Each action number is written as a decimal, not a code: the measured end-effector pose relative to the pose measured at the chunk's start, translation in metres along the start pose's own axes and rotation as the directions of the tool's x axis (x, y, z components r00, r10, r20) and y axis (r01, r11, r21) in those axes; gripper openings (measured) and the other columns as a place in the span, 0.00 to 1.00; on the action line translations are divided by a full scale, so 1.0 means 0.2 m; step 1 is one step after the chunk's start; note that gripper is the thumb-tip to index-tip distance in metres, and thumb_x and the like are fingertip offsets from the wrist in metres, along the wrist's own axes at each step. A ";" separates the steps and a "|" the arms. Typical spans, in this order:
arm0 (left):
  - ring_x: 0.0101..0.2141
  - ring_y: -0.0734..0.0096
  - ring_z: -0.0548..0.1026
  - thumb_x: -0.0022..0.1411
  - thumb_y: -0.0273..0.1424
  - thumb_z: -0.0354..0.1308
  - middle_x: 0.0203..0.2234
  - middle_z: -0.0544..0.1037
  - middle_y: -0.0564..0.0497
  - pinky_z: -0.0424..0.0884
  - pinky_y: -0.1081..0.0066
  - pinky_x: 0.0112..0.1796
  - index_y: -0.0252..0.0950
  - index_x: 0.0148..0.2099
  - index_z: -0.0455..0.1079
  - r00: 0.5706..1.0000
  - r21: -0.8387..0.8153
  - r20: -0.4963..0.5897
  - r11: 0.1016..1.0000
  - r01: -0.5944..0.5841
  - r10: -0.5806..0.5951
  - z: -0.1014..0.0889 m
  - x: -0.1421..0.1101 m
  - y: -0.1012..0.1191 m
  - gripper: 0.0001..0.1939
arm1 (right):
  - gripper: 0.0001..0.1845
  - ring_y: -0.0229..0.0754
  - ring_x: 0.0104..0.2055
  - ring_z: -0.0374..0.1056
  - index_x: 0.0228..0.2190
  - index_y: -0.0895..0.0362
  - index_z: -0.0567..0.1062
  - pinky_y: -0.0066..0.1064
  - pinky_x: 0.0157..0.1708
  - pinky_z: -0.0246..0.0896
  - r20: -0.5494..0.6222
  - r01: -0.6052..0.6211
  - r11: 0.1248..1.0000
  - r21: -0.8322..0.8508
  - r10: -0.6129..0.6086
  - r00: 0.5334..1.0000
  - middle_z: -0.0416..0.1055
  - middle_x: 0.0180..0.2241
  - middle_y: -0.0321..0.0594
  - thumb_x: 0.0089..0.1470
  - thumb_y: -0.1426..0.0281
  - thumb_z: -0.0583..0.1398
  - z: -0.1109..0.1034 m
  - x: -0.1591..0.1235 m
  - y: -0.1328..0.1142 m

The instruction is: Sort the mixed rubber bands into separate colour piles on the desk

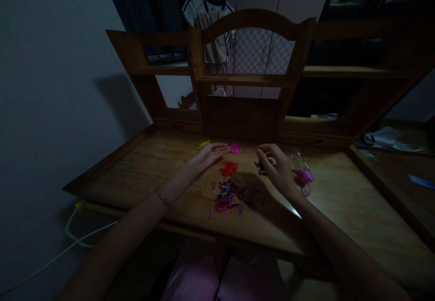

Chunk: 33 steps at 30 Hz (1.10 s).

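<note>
Wooden desktop [136, 165] below my camera: left hand [212, 153] palm up, unclenched, small yellow pieces [219, 151] on it; right hand [276, 167] curled by black pieces [260, 168], whether pinching anything I cannot tell. Pink pieces [235, 148] lie past the left, red pieces [228, 168] and a mixed pile [227, 196] nearer.

Home bedroom, by hanging clothes [212, 33], wardrobe [249, 49], wooden desk [142, 160].

Black pieces [260, 168] partly behind right hand [277, 166], multicoloured pieces [228, 195] blurred, white cord [81, 239] cut off at left
</note>
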<state>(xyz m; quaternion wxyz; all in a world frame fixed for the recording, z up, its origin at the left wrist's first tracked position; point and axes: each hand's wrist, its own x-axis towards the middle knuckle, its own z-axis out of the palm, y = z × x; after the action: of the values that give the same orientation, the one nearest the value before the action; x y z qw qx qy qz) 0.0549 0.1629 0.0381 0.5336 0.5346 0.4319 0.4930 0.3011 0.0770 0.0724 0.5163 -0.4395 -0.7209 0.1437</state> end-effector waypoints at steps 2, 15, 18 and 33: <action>0.45 0.62 0.74 0.65 0.35 0.55 0.48 0.72 0.43 0.73 0.57 0.44 0.33 0.53 0.67 0.997 0.058 -0.080 0.998 0.009 -0.005 -0.12 0.06 -0.01 0.16 | 0.12 0.45 0.39 0.67 0.38 0.53 0.73 0.34 0.37 0.63 -0.014 -0.013 1.000 -0.008 0.013 1.000 0.70 0.39 0.43 0.62 0.61 0.53 0.00 0.00 0.01; 0.63 0.52 0.55 0.48 0.47 0.65 0.60 0.66 0.41 0.53 0.60 0.59 0.36 0.53 0.70 0.971 0.495 -0.188 0.868 -0.039 0.151 -0.33 0.13 -0.06 0.32 | 0.10 0.44 0.39 0.68 0.40 0.53 0.73 0.34 0.36 0.65 0.031 0.012 1.000 -0.012 -0.011 0.999 0.69 0.40 0.43 0.61 0.65 0.54 0.00 0.00 0.04; 0.57 0.55 0.66 0.59 0.52 0.51 0.53 0.73 0.40 0.60 0.60 0.55 0.35 0.49 0.71 0.979 0.518 -0.162 0.855 -0.025 0.127 -0.36 0.16 -0.09 0.28 | 0.10 0.44 0.38 0.68 0.40 0.53 0.73 0.35 0.36 0.65 0.023 0.004 1.000 -0.016 -0.003 1.000 0.69 0.39 0.43 0.61 0.65 0.53 0.00 0.00 0.06; 0.58 0.55 0.63 0.51 0.44 0.63 0.58 0.65 0.46 0.57 0.63 0.59 0.41 0.49 0.74 0.959 0.699 0.219 0.657 -0.282 0.178 -0.29 0.12 -0.09 0.24 | 0.09 0.43 0.37 0.68 0.39 0.54 0.73 0.34 0.36 0.64 0.055 0.039 0.998 -0.039 -0.037 0.998 0.70 0.38 0.42 0.59 0.70 0.54 0.00 0.00 0.08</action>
<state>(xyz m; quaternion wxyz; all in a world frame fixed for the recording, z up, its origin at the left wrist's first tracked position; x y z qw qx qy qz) 0.0023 0.1966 0.0183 0.2396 0.7828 0.4837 0.3096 0.3088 0.0861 0.0623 0.4903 -0.4320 -0.7454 0.1314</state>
